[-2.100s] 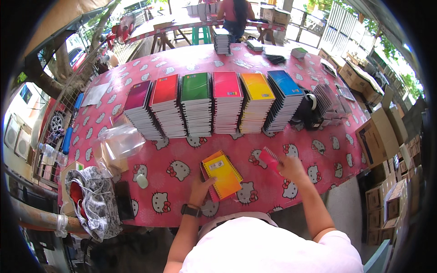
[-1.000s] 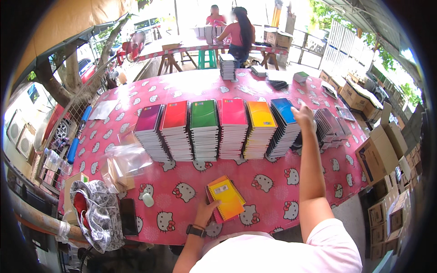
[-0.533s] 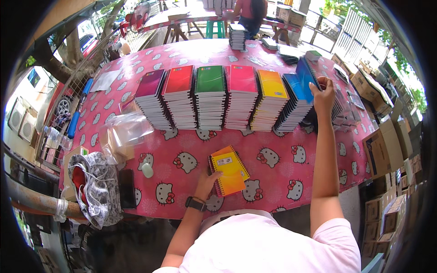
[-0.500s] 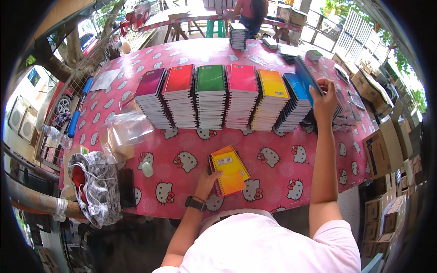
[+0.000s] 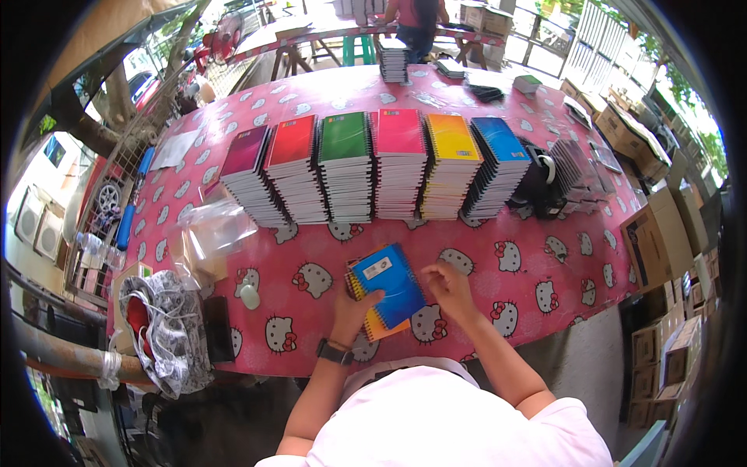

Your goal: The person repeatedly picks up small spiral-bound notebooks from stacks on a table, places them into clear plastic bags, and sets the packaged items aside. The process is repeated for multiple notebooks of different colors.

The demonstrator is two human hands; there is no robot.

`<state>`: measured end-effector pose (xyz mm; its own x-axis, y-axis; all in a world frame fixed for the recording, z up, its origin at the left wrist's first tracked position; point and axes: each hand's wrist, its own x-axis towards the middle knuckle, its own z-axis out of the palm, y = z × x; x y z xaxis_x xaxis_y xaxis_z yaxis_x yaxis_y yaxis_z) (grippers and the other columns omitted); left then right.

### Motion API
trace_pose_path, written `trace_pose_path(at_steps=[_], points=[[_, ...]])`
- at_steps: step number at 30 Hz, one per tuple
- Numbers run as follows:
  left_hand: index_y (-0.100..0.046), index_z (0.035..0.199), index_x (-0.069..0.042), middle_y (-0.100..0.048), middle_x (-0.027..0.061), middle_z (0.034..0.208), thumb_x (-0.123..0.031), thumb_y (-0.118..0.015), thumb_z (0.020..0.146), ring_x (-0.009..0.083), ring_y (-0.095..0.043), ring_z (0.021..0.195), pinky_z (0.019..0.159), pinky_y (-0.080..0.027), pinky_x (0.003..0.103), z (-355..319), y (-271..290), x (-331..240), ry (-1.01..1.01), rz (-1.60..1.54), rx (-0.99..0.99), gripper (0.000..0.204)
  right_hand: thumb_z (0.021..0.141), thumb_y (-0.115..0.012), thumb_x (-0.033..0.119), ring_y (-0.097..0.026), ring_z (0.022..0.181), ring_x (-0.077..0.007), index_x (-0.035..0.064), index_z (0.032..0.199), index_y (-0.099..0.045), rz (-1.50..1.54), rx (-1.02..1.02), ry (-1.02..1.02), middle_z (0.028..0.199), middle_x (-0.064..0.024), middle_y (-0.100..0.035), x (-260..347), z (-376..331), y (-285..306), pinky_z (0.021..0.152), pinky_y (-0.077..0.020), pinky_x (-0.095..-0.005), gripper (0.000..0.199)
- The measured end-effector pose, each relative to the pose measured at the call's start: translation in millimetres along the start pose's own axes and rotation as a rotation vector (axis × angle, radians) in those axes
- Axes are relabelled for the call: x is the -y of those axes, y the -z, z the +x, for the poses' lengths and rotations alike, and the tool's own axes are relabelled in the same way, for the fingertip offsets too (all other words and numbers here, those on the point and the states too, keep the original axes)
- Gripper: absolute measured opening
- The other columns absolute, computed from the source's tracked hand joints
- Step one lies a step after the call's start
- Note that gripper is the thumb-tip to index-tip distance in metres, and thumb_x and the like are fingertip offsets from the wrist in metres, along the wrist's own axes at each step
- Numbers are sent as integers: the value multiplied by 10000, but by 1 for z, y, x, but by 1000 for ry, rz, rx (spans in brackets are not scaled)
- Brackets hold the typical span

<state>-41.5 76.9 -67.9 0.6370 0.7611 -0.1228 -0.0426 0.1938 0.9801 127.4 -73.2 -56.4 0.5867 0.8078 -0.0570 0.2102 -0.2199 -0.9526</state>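
now both forearms come up from the lower edge, bent in toward a small stack of notebooks (image 5: 385,292) on the pink cartoon-cat tablecloth (image 5: 498,257). left hand (image 5: 352,310) lies at the stack's lower left edge, fingers on the blue top cover; right hand (image 5: 450,289) rests beside its right edge, fingers curled (whether it pinches anything, cannot tell). beyond stand six coloured notebook piles (image 5: 373,167). a clear plastic bag (image 5: 214,233) lies left, contents unclear.

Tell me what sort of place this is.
Probably an outdoor packing or sorting spot: six stacks of spiral notebooks in different colours on a long pink-clothed table, cardboard boxes piled alongside, trees and a fence beyond.
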Motion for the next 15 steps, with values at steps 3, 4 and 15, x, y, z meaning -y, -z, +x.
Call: trace_pose_path(at_steps=[3,4,15], points=[[-437,1149,11,-598,132,1000,-20,-749,679,197,-611,882,727,-536,299,-7,12,-23,-87,-238,4,566,718,-709,220,-401,1213,-233,121,1151,-574,-907,6,149,1219,-84,-528,-8,-15,3,993,-296,-406,464],[-406,1177,-8,-586,132,1028,18,-744,666,207,-612,898,750,-542,314,-6,20,-25,-152,-219,5,613,711,-716,226,-386,1230,-232,117,1178,-554,-883,22,147,1240,-89,-513,-11,-14,4,1008,-284,-400,506],[-331,1310,-78,-432,85,1268,31,-754,582,211,-437,1187,990,-388,350,-5,8,-4,-245,-46,381,850,559,-828,76,-375,1245,-208,37,1404,-221,344,318,-29,1343,-124,-398,3,7,-37,1029,-313,-343,1041]])
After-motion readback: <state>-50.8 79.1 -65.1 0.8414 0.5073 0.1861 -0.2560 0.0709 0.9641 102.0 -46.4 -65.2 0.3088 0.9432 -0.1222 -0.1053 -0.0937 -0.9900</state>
